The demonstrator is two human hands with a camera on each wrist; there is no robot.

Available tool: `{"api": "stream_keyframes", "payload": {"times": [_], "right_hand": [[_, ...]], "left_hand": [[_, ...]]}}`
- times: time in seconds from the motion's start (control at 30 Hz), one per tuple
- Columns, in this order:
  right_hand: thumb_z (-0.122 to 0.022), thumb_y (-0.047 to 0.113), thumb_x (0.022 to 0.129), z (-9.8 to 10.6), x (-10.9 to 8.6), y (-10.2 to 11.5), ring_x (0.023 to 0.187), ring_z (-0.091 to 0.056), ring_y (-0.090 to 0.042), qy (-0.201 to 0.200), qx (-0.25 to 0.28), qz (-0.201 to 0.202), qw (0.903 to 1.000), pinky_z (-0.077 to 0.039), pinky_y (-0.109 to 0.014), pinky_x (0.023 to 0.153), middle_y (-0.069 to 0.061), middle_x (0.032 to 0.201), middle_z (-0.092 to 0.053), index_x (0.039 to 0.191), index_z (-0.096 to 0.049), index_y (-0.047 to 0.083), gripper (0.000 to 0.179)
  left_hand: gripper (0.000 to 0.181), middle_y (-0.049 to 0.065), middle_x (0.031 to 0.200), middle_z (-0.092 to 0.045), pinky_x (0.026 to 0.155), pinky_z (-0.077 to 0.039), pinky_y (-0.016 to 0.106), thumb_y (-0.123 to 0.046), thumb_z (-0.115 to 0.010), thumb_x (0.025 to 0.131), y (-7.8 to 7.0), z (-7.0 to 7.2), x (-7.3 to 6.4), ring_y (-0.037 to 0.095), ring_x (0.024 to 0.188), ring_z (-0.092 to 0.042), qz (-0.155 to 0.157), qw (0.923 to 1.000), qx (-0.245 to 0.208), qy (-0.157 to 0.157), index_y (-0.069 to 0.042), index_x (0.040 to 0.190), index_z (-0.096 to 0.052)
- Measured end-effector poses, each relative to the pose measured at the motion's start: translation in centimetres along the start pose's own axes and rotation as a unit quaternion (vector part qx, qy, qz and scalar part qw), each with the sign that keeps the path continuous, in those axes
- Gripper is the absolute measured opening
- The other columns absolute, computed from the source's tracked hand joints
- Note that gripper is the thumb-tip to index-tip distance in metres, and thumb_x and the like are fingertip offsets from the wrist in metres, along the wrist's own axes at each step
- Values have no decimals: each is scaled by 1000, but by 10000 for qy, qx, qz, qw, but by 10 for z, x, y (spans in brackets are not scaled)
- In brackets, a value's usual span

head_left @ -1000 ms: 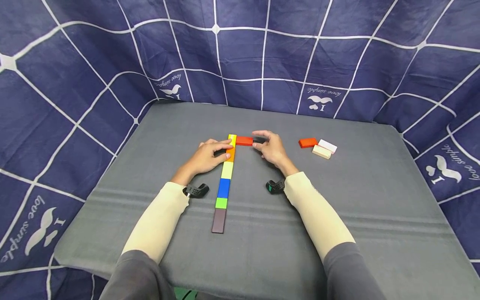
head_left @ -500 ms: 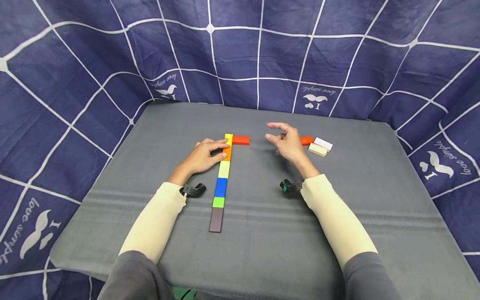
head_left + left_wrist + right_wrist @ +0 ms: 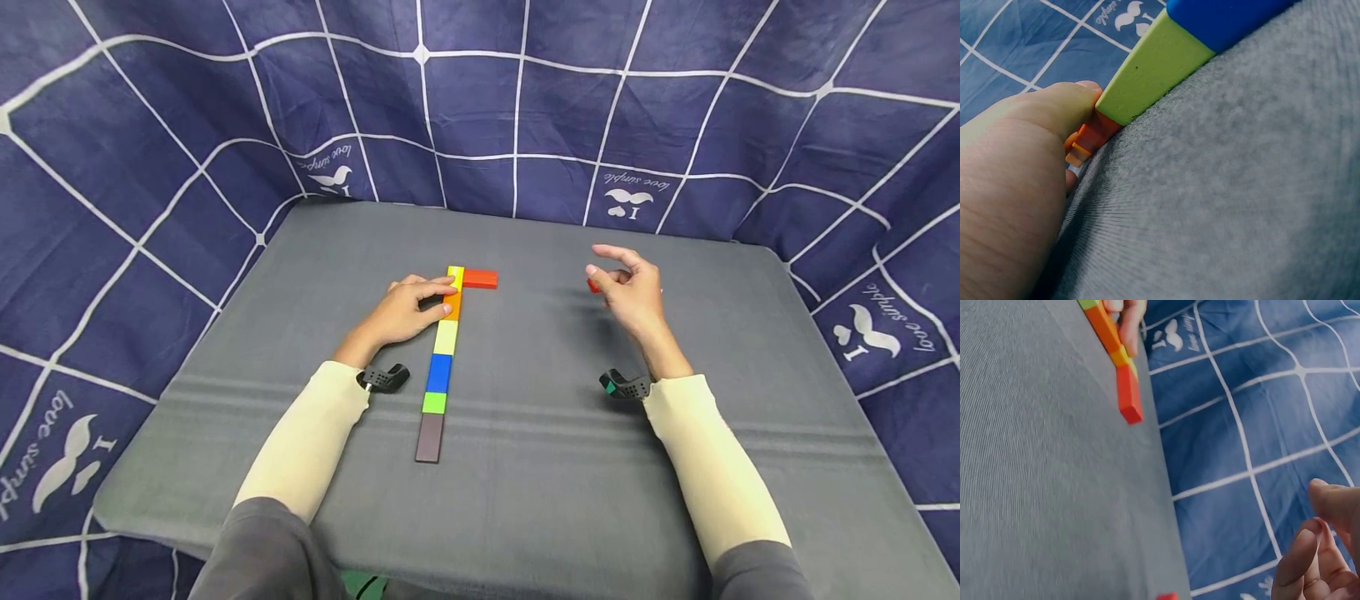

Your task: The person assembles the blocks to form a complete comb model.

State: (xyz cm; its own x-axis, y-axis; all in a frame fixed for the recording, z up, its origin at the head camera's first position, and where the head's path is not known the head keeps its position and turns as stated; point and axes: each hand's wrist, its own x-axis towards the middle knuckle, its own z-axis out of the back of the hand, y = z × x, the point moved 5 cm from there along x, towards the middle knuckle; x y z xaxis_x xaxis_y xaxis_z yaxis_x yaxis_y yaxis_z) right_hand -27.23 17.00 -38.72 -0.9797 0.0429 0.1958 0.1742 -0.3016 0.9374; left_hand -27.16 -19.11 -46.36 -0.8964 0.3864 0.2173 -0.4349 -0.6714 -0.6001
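A straight row of wooden blocks lies on the grey table: a yellow block [image 3: 456, 272], an orange block [image 3: 452, 310], a pale green block [image 3: 446, 337], a blue block [image 3: 439, 373], a bright green block [image 3: 433, 403] and a dark brown block [image 3: 430, 437]. A red block [image 3: 480, 279] extends rightward from the yellow one. My left hand [image 3: 401, 310] rests with relaxed fingertips against the orange and yellow blocks. My right hand [image 3: 633, 292], thumb and index finger apart, hovers over a second red block [image 3: 594, 286], mostly hidden. Nothing is between its fingers.
The grey cloth-covered table [image 3: 540, 483] spreads around the row. A blue curtain [image 3: 480, 108] with white grid lines hangs along its back and sides. Black bands circle both wrists, the right one [image 3: 625, 386] standing out from the sleeve.
My right hand has moved right, away from the red block beside the row, to above the loose blocks, which it now mostly hides. The left hand has stayed on the row.
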Motion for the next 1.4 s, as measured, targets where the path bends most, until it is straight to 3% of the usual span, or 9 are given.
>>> {"api": "stream_keyframes", "payload": {"times": [0.3, 0.57, 0.73, 0.8, 1.03, 1.4], "right_hand": [[-76, 21, 90, 37, -1, -18, 50, -49, -2, -419, -146, -51, 9990, -42, -19, 48, 15, 71, -67, 124, -71, 16, 35], [-76, 18, 90, 63, 5, -49, 48, -52, -3, -616, -325, -622, 9956, -47, -22, 48, 11, 77, -71, 127, -69, 14, 38], [-74, 19, 92, 68, 2, -73, 59, -58, -4, -494, -784, -841, 9921, -49, -20, 51, -7, 112, -68, 130, -67, 11, 39], [-73, 18, 92, 70, 0, -83, 61, -58, -2, -436, -940, -926, 9903, -48, -18, 50, -10, 118, -64, 130, -67, 8, 39], [-73, 16, 92, 72, -5, -100, 61, -54, 5, -380, -1273, -1080, 9852, -48, -20, 48, -2, 107, -62, 127, -69, 8, 36], [-75, 14, 90, 73, -3, -104, 54, -49, 4, -420, -1480, -1100, 9820, -47, -19, 45, -7, 109, -60, 124, -69, 5, 36]], "left_hand": [[41, -15, 147, -55, 93, -28, 39, -41, -65, 97, 2, 2, 1, 14, 120, -52, -5, 10000, 55, -37, -27, 135, -65], [42, -17, 148, -54, 94, -28, 38, -43, -64, 97, 2, 5, 1, 13, 120, -52, 60, 9999, 136, 22, -27, 136, -65], [41, -17, 147, -55, 94, -28, 39, -43, -65, 97, 2, 2, -1, 12, 120, -52, 71, 9999, 117, -7, -28, 135, -65], [41, -18, 147, -55, 94, -28, 39, -43, -65, 97, 2, 0, -2, 12, 119, -52, 65, 9999, 96, 12, -28, 135, -65], [42, -17, 147, -55, 97, -28, 41, -44, -65, 97, 1, -4, -3, 14, 119, -52, 43, 10000, 17, 35, -28, 135, -65], [41, -18, 146, -55, 97, -28, 39, -42, -65, 97, -2, -2, -1, 11, 118, -52, 48, 10000, 59, 6, -28, 135, -66]]}}
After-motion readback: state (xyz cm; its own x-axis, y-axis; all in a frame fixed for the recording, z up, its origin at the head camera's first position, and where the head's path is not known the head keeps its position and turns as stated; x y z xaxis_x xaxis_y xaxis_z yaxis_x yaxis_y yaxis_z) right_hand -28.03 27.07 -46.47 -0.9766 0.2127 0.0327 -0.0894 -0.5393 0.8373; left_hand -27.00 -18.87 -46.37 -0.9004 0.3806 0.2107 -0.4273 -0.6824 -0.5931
